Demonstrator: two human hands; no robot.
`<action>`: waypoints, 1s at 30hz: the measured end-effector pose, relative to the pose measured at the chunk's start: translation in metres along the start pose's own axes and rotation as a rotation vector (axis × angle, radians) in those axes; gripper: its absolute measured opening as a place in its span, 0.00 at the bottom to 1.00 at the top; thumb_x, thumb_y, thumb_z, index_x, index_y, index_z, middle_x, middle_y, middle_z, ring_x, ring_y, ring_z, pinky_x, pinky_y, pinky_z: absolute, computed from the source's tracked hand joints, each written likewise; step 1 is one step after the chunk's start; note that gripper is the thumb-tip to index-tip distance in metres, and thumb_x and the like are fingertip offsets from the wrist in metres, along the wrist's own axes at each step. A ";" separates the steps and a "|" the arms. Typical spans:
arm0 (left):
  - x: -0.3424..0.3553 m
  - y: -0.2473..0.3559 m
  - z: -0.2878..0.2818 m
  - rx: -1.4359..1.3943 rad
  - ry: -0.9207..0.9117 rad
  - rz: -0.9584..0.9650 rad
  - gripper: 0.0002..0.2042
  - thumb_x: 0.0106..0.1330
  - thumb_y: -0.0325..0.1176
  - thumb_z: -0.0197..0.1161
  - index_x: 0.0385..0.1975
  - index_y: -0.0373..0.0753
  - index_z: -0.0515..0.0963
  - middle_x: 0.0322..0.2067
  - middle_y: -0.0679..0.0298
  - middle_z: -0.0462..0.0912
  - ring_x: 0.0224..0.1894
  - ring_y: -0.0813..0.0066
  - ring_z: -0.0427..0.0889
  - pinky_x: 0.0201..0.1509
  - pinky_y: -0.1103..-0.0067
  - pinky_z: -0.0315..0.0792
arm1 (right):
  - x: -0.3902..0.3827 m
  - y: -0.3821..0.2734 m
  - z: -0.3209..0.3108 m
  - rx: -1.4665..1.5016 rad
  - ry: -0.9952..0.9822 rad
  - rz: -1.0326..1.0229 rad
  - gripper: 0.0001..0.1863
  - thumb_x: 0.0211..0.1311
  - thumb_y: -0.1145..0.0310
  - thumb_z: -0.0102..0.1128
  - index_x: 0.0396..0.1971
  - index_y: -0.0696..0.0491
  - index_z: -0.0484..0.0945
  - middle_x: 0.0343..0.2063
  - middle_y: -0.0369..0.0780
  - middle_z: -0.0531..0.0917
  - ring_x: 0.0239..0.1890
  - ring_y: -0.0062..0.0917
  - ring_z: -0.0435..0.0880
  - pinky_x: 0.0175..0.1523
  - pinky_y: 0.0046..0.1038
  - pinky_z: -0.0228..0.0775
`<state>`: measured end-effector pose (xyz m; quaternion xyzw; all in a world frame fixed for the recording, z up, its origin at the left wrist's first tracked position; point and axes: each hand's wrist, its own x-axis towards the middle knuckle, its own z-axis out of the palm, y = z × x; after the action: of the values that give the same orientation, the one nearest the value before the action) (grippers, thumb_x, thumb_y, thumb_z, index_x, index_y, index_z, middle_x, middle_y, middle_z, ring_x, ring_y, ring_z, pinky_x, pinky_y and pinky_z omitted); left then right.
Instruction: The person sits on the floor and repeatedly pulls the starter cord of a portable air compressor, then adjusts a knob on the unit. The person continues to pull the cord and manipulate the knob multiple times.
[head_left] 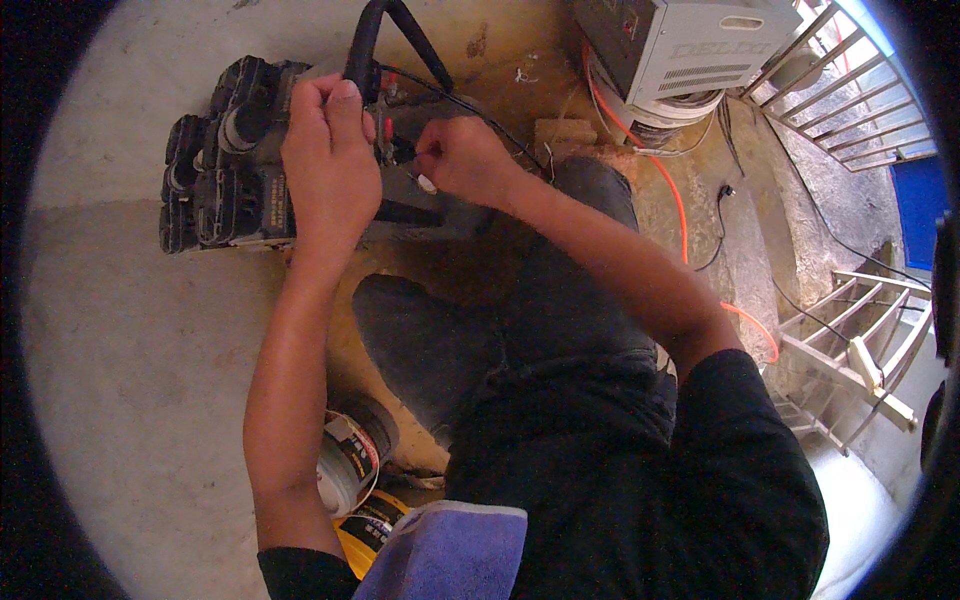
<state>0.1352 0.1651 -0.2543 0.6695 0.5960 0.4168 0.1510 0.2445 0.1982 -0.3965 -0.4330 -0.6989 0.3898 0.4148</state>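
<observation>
1. Facing us from the floor (110, 320): black machine (400, 190), set just beyond our knees and a bit left, presumably so both hands reach its top without stretching.
2. Left hand (335, 165): fingers curled at the base of the black handle (362, 55), above the machine's middle. Looks like steadying; we can't tell whether it grips the tube or only leans on it.
3. Right hand (465, 155): clenched, thumb and forefinger pinching what seems to be a small dark fitting (404, 150), inward from the machine's right edge. Fingertip hold suits so small a part. Red knob (388, 128) sits between the hands.
4. Ridged dark blocks (215, 205) fill the machine's left end, clear of both hands.
5. Grey cabinet (700, 55) stands on a white bucket (665, 120), past the machine's far right corner, probably to lift it off the floor. Orange hose (672, 185) runs down from there.
6. Labelled bucket (350, 465) and yellow bucket (365, 540): beside our left forearm, out of the work area.
7. Purple towel (450, 550) lies against our black shirt, perhaps for wiping.
</observation>
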 end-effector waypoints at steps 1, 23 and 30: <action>0.001 -0.001 0.001 -0.013 -0.001 0.006 0.11 0.73 0.36 0.49 0.37 0.33 0.71 0.20 0.66 0.73 0.23 0.80 0.70 0.27 0.78 0.66 | -0.001 0.000 0.002 -0.033 0.038 -0.012 0.08 0.47 0.67 0.64 0.22 0.56 0.81 0.23 0.47 0.83 0.27 0.38 0.83 0.36 0.36 0.74; 0.002 -0.010 0.002 -0.154 -0.028 -0.070 0.09 0.73 0.37 0.53 0.39 0.38 0.71 0.29 0.70 0.72 0.29 0.82 0.71 0.32 0.85 0.70 | -0.028 0.001 0.042 0.064 0.445 -0.022 0.07 0.50 0.72 0.65 0.29 0.56 0.80 0.26 0.43 0.83 0.27 0.32 0.83 0.33 0.31 0.74; 0.003 -0.006 0.002 -0.081 -0.025 -0.014 0.10 0.73 0.36 0.49 0.36 0.33 0.69 0.20 0.65 0.73 0.23 0.79 0.71 0.29 0.78 0.67 | -0.022 0.006 0.045 -0.200 0.540 -0.220 0.04 0.48 0.72 0.63 0.24 0.53 0.77 0.25 0.43 0.81 0.28 0.41 0.82 0.31 0.38 0.73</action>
<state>0.1328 0.1695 -0.2586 0.6639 0.5814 0.4310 0.1885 0.2106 0.1717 -0.4233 -0.4812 -0.6409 0.1427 0.5808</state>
